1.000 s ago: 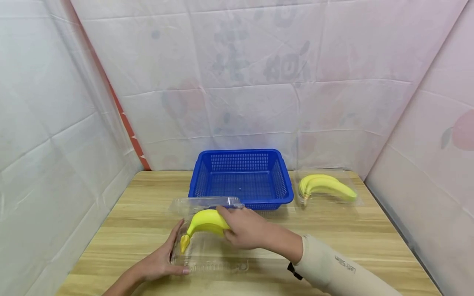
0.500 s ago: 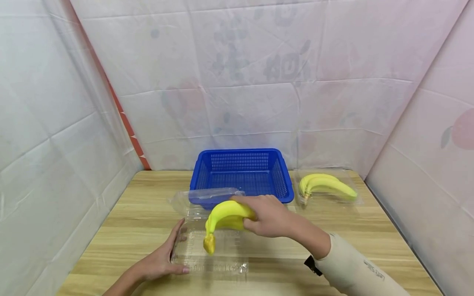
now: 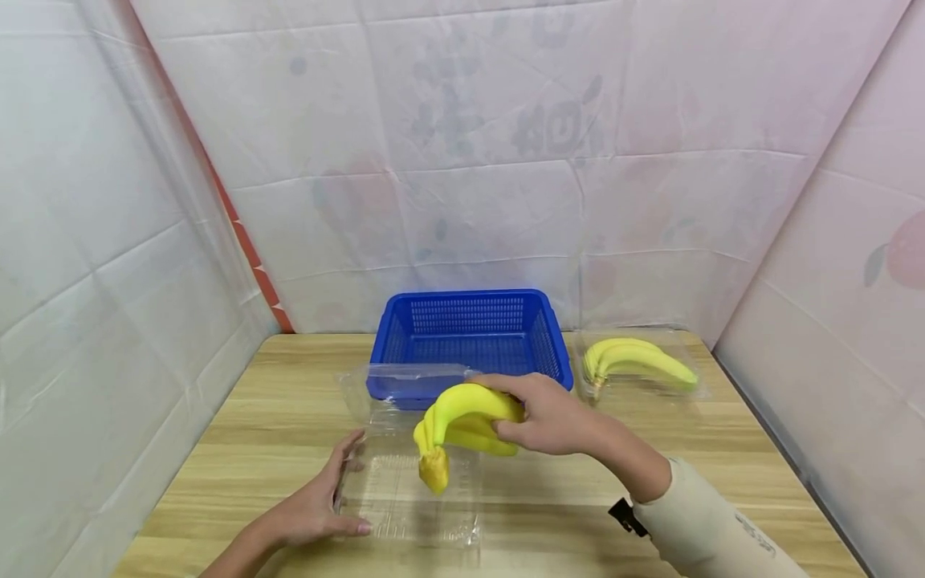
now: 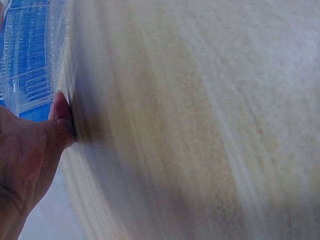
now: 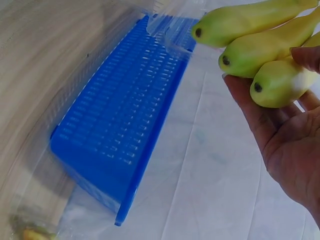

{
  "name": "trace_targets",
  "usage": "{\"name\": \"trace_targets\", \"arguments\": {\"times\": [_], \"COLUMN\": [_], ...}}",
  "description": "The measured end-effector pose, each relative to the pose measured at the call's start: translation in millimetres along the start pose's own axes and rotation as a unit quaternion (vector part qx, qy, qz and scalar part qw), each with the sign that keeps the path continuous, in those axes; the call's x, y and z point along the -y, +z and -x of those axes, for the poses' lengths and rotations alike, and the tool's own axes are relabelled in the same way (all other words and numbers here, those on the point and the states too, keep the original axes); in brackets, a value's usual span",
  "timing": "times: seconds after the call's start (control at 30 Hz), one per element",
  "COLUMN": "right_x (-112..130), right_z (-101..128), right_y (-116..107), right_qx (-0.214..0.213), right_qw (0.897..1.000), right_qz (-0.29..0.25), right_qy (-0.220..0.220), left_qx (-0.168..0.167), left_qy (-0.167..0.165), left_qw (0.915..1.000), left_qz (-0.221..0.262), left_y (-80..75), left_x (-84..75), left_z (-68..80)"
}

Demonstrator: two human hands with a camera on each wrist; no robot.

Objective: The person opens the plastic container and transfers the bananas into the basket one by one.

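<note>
My right hand (image 3: 552, 417) grips a bunch of yellow bananas (image 3: 470, 405) by the tip end, held over the right part of a clear plastic clamshell box (image 3: 405, 518). Its brown-yellow stem points down toward the near side. In the right wrist view, three greenish banana tips (image 5: 237, 59) stick out between thumb and fingers. The clamshell lies open, its lid (image 3: 415, 372) folded back and overlapping the basket's front. My left hand (image 3: 318, 504) holds the box's left side, thumb at the near corner and fingers along the far part. The left wrist view shows the thumb (image 4: 61, 117) at its edge.
A blue plastic basket (image 3: 470, 297) stands behind the clamshell with nothing in it. At the back right, another bunch of bananas (image 3: 639, 365) lies in a clear plastic box. White printed sheets (image 3: 462, 201) wall in the wooden table (image 3: 246, 449) at the back and sides.
My right hand has lifted the bananas out of the clamshell and moved them to the right. The lid has tipped further back toward the basket. My left hand has stayed at the box.
</note>
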State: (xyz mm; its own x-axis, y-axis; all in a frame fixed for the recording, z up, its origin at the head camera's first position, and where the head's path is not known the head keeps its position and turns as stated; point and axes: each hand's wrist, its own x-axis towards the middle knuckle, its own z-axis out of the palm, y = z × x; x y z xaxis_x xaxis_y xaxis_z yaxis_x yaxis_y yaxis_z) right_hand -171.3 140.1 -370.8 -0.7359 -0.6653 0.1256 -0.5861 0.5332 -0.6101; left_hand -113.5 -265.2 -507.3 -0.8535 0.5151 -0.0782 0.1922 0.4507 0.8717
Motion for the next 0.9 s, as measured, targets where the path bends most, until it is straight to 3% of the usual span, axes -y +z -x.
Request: {"name": "trace_targets", "arguments": {"times": [0.53, 0.73, 0.9], "right_x": [-13, -20, -28], "right_z": [11, 16, 18], "right_y": [-16, -22, -32], "right_qx": [-0.018, -0.021, -0.037], "right_qw": [0.997, 0.993, 0.986], "right_qz": [-0.074, -0.12, -0.166], "right_qy": [-0.004, -0.009, -0.004], "left_qx": [-0.013, 0.0, 0.0], "left_qy": [-0.001, -0.015, -0.007], "left_qw": [0.9997, 0.9997, 0.9998], "left_qz": [-0.021, -0.019, -0.019], "left_y": [2.8, 2.2, 1.5], "left_x": [0.7, -1.2, -1.6], "left_z": [0.5, 0.4, 0.6]}}
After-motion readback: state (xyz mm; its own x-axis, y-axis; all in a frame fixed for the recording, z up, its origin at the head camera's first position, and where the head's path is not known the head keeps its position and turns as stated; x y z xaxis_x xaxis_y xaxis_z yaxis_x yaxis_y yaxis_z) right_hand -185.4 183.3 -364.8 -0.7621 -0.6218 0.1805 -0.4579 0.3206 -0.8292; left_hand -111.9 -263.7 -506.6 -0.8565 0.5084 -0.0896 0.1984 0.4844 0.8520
